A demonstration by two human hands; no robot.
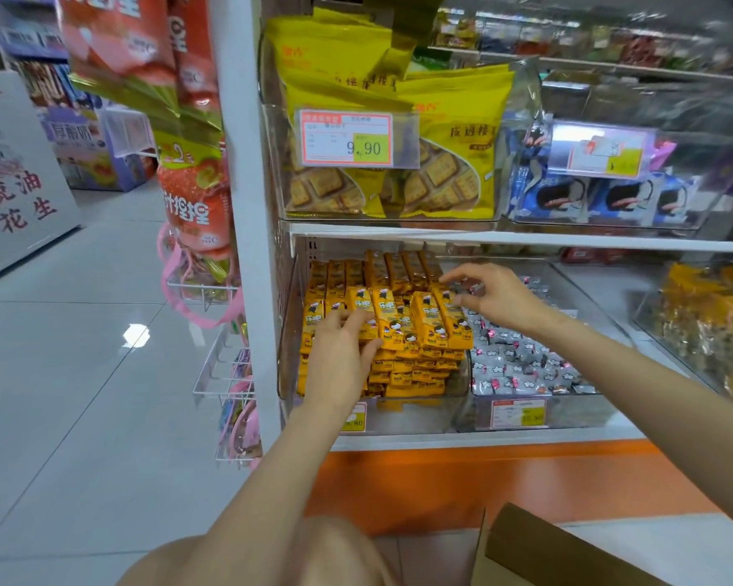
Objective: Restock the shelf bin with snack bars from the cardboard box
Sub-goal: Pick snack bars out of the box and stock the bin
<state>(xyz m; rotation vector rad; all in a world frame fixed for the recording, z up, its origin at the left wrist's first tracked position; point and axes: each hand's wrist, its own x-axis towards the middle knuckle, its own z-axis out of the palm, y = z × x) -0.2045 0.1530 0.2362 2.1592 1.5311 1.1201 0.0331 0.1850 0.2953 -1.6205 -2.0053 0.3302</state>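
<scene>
Red-and-green snack bags [187,196] hang on the white shelf end at the left. Right of them, the left hand [343,353] lies on the near left rows of orange-yellow snack bars [398,319], its fingers straight and close together, pressing on the wrappers and gripping nothing. The bars fill a clear shelf bin [424,410] on the lower shelf, with flat stacks at the near side and leaning rows behind. On the shelf above, yellow biscuit bags [445,162] sit behind a price tag [348,137] reading 9.90. The right hand [496,298] is over the far right edge of the bars, fingers spread and loosely bent, the index tip touching a bar top; it holds nothing. Just right of the bin, a 2nd clear bin [576,412] holds grey-wrapped sweets [525,365]. At the near right, below the shelf, stands the cardboard box [568,551], its inside out of sight.
</scene>
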